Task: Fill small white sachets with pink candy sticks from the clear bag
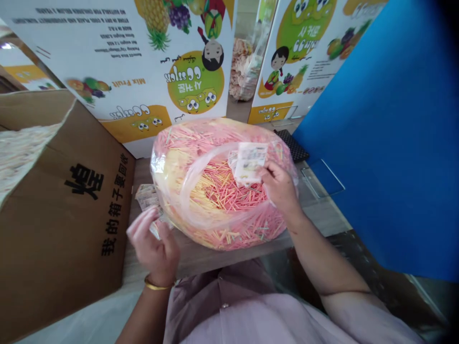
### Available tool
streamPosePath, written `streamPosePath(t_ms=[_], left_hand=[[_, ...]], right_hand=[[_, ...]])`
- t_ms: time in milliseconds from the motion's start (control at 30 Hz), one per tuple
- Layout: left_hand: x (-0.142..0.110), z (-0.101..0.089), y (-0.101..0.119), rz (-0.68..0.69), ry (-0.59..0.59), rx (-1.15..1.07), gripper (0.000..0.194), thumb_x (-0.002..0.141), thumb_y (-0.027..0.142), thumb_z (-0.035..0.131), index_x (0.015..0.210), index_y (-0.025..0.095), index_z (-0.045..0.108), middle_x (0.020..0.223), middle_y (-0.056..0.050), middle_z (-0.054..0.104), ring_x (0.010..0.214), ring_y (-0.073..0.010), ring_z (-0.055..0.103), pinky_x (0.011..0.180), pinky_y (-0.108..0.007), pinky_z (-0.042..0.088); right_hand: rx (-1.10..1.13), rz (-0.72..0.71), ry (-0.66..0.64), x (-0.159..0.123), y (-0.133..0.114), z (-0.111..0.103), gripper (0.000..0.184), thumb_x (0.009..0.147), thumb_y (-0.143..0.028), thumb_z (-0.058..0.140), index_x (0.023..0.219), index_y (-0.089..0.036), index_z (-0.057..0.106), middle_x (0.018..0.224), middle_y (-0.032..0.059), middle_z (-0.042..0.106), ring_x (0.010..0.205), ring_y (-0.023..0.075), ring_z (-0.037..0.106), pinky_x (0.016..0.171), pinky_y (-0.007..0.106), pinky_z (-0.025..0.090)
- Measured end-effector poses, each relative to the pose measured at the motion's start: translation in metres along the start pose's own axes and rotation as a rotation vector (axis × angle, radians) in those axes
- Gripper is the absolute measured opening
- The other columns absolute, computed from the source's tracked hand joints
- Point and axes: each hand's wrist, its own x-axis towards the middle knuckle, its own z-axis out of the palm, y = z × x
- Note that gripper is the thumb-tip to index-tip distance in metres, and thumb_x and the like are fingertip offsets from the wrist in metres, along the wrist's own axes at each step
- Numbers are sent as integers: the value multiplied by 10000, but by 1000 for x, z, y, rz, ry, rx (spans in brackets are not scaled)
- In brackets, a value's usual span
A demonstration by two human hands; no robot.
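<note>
A large clear plastic bag [229, 236] lies on the table, its mouth rolled back around many thin pink and yellow sticks [236, 193]. Over the bag's opening, my right hand [281, 186] pinches a small printed packet [251, 162] by its lower right edge. More printed packets rest on the sticks just behind it, partly covered. My left hand [154, 243] is at the left of the bag, slightly blurred, its fingers bent and apart from the thumb, with nothing visible in them. Beside it, a pile of printed packets [145, 195] lies on the table, partly hidden.
A brown cardboard box [89, 205] with pale contents stands at left. White printed cartons [132, 62] [304, 62] line the back. A blue panel [387, 143] rises on the right, with a wire handle [335, 174] near the table [201, 263]. A dark dotted object [294, 145] sits behind the bag.
</note>
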Motion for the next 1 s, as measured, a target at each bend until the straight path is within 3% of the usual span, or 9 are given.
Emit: streamPosePath(t_ms=[100,167,200,300,433,600,700,833,1000], left_hand=[[-4,27,47,-363,-341,-439,512,956,357,677,1447,313,537,1391,-80,650,1301,-258,611,1144,-422,458],[-3,43,54,-573,-532,-560,375,939,396,701,1288,261,673,1272,-73,722,1243,-253,648,1096,-377,494],[-3,47,51,-640,-552,-588,338,931,414,709,1221,240,707,1240,-70,738,1236,-253,652,1086,-364,500],[0,49,27,-718,-406,-613,346,904,415,745,1197,234,717,1274,-54,734,1272,-236,634,1096,-328,490],[0,42,12,-714,-370,-613,347,873,402,782,1174,242,723,1234,-37,751,1156,-210,685,1011,-297,534],[-3,43,17,-689,-396,-530,321,868,458,774,1064,204,768,1128,-32,773,1018,-176,698,944,-262,545],[-1,43,17,-709,-362,-503,357,863,498,763,1093,224,762,1102,-20,766,969,-166,697,886,-253,574],[8,40,19,-722,-402,-528,482,858,524,749,1262,264,709,1222,-31,730,953,-180,696,743,-256,620],[14,43,23,-786,-383,-607,395,827,503,781,1091,213,738,1148,-48,721,1025,-218,693,785,-299,643]], right_hand=[[107,-83,-318,-25,-19,22,274,983,-391,563,761,-232,534,761,-11,542,754,162,540,730,293,441],[82,-147,-502,-36,-21,34,266,1002,-367,565,779,-224,572,801,-3,588,790,159,571,757,291,453],[37,-161,-556,-38,-19,37,239,1010,-345,560,811,-221,599,834,5,617,813,162,590,772,295,460],[-250,-203,-550,-35,-10,37,148,1007,-223,533,1013,-199,679,1030,75,683,966,211,634,889,352,490],[-684,-383,-541,-25,-12,44,369,942,-117,544,1298,-84,632,1224,202,649,1176,328,576,1042,462,453],[-986,-418,-553,-16,-27,82,323,976,-110,448,1206,-50,667,1162,225,658,1114,360,566,945,501,462],[-1057,-459,-547,-11,-26,93,329,987,-90,403,1158,-44,681,1134,214,663,1111,354,569,980,495,434],[-1034,-484,-533,-6,-19,87,336,991,-82,368,1143,-41,664,1075,205,681,1058,345,596,979,491,421],[-822,-394,-563,10,-14,72,372,955,-20,340,1180,-83,629,1062,188,714,1094,315,624,965,458,438]])
